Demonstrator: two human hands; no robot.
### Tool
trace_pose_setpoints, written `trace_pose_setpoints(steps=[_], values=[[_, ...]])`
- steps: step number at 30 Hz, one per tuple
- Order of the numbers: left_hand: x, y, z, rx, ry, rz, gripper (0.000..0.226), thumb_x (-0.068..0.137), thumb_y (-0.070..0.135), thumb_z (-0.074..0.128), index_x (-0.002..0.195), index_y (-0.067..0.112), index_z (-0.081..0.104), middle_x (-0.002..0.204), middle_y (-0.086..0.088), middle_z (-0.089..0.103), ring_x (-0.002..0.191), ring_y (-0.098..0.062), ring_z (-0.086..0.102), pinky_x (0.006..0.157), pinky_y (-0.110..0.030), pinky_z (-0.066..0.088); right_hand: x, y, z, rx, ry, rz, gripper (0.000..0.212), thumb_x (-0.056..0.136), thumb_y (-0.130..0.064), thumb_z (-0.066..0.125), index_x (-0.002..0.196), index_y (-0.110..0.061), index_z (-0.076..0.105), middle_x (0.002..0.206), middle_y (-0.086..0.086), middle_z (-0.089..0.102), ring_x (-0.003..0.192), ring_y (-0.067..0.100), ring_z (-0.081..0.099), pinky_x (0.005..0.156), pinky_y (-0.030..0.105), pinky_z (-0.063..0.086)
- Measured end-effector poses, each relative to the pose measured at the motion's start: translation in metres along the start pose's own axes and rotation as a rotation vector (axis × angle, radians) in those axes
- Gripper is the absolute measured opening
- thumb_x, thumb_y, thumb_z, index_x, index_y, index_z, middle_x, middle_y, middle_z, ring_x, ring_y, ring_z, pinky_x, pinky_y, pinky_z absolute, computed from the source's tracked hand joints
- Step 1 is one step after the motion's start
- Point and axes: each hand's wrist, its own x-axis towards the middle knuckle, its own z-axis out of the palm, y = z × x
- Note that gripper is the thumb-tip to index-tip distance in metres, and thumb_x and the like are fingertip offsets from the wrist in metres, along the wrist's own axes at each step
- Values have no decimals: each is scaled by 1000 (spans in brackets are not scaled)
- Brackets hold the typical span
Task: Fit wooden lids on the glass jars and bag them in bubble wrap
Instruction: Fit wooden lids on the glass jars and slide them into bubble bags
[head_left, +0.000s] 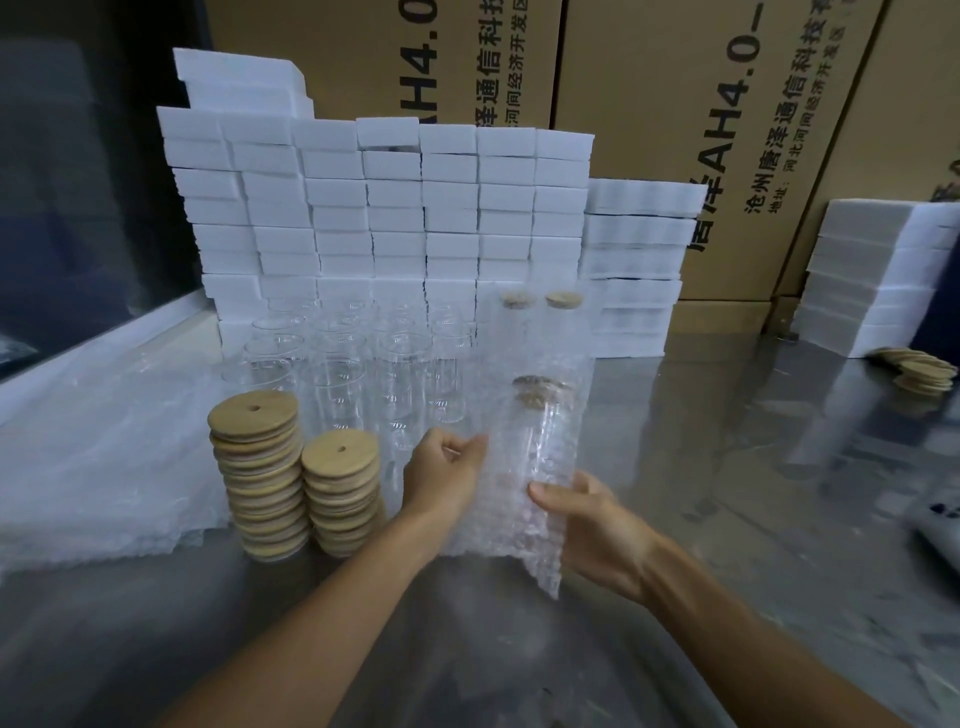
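- The left hand (441, 470) curls its fingers and pinches the left edge of the bag (524, 499).
- The right hand (587, 519) grips the bag's right side, thumb in front.
- A lidded jar (540, 415) sits inside.

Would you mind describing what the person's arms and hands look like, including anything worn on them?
Both hands, the left hand and the right hand, are bare: no gloves, and no rings, watch or bracelet show. Both forearms are uncovered as far as the picture's lower edge, with no sleeve in view. No markings show on them.
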Motion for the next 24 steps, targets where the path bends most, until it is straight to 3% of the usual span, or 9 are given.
trace_pose_setpoints(steps=[2,4,5,7,10,12,16,20,24], values=[[-5,-20,5,171,-61,29,20,94,34,58,82,19,54,78,5,60,85,-23,61,65,-29,39,7,0,-13,-2,152,-52,38,75,2,75,111,12,66,100,28,71,83,38,72,72,44,60],[-10,-45,10,409,-136,203,12,94,32,57,87,21,55,88,4,62,96,-22,60,80,-32,43,17,-2,-29,1,369,-147,42,68,-11,81,102,7,62,82,23,65,65,36,64,63,40,53],[-12,-55,12,560,-156,329,11,93,35,56,92,25,54,96,6,61,101,-19,56,86,-34,41,23,-4,-38,14,470,-215,47,64,-14,83,103,4,61,82,22,64,64,35,63,62,39,51],[-15,-66,16,812,-197,523,21,91,49,46,101,31,50,110,12,52,109,-13,46,90,-31,31,34,-4,-58,-22,659,-342,64,60,-17,88,115,-2,59,98,18,72,81,34,73,70,42,57],[-11,-66,22,895,-260,626,35,91,55,28,114,35,45,124,17,44,122,-9,40,98,-29,25,49,-6,-85,-219,862,-401,87,58,-30,95,130,-16,49,118,7,69,100,24,72,84,43,60],[-7,-64,25,916,-272,656,44,89,57,19,120,36,43,130,18,40,128,-7,35,103,-28,22,60,-7,-101,-290,884,-438,90,58,-39,93,131,-22,43,118,0,66,97,13,71,75,29,58],[1,-60,33,943,-299,639,58,84,63,7,126,39,38,138,21,33,135,-4,25,110,-28,16,92,-9,-125,-438,879,-510,85,73,-31,91,134,-28,32,117,-12,56,96,-3,64,69,14,52],[15,-58,41,958,-322,592,49,92,65,20,134,42,29,148,23,20,144,-3,10,117,-33,6,131,-18,-147,-495,938,-539,80,76,-32,89,131,-34,31,114,-18,53,100,0,59,79,16,45],[24,-52,51,933,-319,568,56,90,69,21,139,44,23,154,25,9,146,1,-3,118,-34,-5,170,-29,-174,-581,1011,-571,85,75,-32,88,139,-26,32,131,-3,53,116,15,55,97,33,48]])
